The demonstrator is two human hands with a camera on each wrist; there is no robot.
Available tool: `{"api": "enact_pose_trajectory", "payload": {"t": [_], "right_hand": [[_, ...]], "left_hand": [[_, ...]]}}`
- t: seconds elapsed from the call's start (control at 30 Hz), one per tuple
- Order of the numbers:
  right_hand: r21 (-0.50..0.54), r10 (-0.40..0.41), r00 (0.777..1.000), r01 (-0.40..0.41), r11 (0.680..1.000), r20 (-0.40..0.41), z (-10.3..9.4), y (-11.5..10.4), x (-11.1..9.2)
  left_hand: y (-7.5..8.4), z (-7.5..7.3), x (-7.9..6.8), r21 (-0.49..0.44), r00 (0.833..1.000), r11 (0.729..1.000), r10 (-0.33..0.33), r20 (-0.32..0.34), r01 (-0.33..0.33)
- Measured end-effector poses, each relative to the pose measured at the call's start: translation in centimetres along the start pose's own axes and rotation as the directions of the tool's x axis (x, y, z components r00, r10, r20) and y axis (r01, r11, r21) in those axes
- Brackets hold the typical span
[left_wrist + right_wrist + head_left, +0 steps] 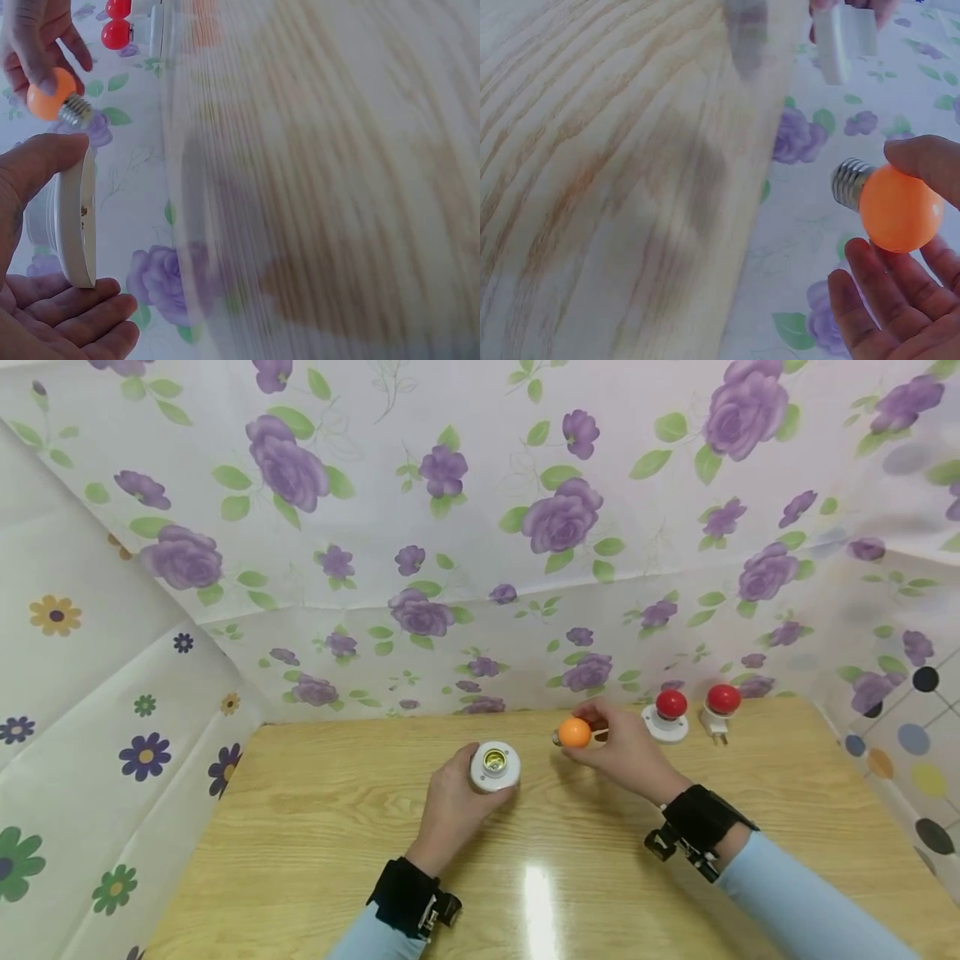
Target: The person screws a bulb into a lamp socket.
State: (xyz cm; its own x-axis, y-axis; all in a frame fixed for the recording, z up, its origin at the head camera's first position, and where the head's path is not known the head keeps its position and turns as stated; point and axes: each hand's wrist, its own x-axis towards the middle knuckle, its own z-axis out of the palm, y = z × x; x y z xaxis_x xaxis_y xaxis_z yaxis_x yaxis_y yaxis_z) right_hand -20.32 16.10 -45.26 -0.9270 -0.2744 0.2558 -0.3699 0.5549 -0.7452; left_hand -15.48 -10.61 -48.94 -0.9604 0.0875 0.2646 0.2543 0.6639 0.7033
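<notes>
My left hand [455, 802] grips a round white lamp holder [509, 777] by its edge, thumb on one side and fingers on the other. Its brass-coloured socket faces up, towards the head camera. Off to the right, my right hand [626, 750] pinches an orange light bulb [575, 732] between thumb and fingers. The bulb's silver screw base [849, 184] points left, towards the lamp holder, and the two are apart. In the left wrist view, the flat back of the lamp holder [88, 217] shows.
At the back right of the wooden table [322, 793], a red bulb [671, 703] sits in a white round holder [665, 727]. Beside it stands another red bulb [723, 698] in a white plug-in socket [715, 723]. A flowered cloth [450, 652] hangs right behind the table.
</notes>
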Motion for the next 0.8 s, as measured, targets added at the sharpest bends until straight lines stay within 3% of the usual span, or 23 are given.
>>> {"api": "enact_pose_trajectory", "payload": {"t": [0.23, 0.57, 0.8], "right_hand": [[0.039, -0.076, 0.996, 0.078, 0.996, -0.038, -1.0, -0.4, -0.5], [0.137, 0.013, 0.999, -0.008, 0.99, -0.035, -1.6, -1.5, -1.1], [0.203, -0.062, 0.998, 0.064, 0.977, -0.014, -1.9, -2.2, -1.1]], "left_hand": [[0.5, 0.3, 0.2, 0.012, 1.0, 1.0, 0.002, 0.03, -0.003], [1.2, 1.0, 0.6, 0.004, 0.998, 1.0, 0.004, 0.065, -0.004], [1.9, 1.4, 0.9, 0.0, 0.996, 1.0, 0.03, 0.081, -0.031]]}}
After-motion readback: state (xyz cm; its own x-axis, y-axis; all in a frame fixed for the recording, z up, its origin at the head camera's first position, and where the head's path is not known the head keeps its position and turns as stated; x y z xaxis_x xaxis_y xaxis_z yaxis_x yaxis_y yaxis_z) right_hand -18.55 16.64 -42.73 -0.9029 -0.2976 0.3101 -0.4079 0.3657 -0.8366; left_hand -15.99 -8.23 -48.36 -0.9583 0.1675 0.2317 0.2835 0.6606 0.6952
